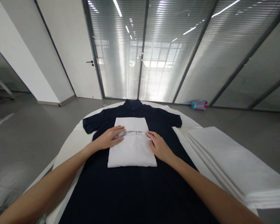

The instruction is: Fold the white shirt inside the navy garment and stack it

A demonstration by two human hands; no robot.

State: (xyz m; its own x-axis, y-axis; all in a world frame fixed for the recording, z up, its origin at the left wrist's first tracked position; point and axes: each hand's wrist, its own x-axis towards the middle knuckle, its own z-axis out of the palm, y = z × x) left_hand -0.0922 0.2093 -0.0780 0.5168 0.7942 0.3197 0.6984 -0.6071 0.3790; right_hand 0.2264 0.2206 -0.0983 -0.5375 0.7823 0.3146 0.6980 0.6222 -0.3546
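So, in the head view, both your hands lie flat and released, with nothing clenched or gripped. Your left hand (108, 139) rests palm down on the left part of a white folded rectangular cloth (132, 154), its fingers reaching in toward the middle. Your right hand (160, 147) sits palm down at the cloth's right edge, with its fingertips (151, 134) touching the fabric.

Between your hands, a glossy, semi-transparent horizontal strip (128, 134) crosses the cloth; what it is exactly stays unclear. Under your palms, the cloth lies centred on a dark navy short-sleeved shirt (135, 189), spread flat with its collar (132, 104) beyond your fingertips and its short sleeves (169, 116) out to either side. The shirt lies on a round white table (67, 158).

To the right of your right hand, a thick stack of folded white sheets (233, 161) sits at the table's edge. Farther ahead of your hands, a teal-and-pink cylinder (199, 105) lies on the grey floor (25, 149) by a glass partition with slatted blinds (168, 53). Ahead and to the left stands a white door with a black handle (91, 62).
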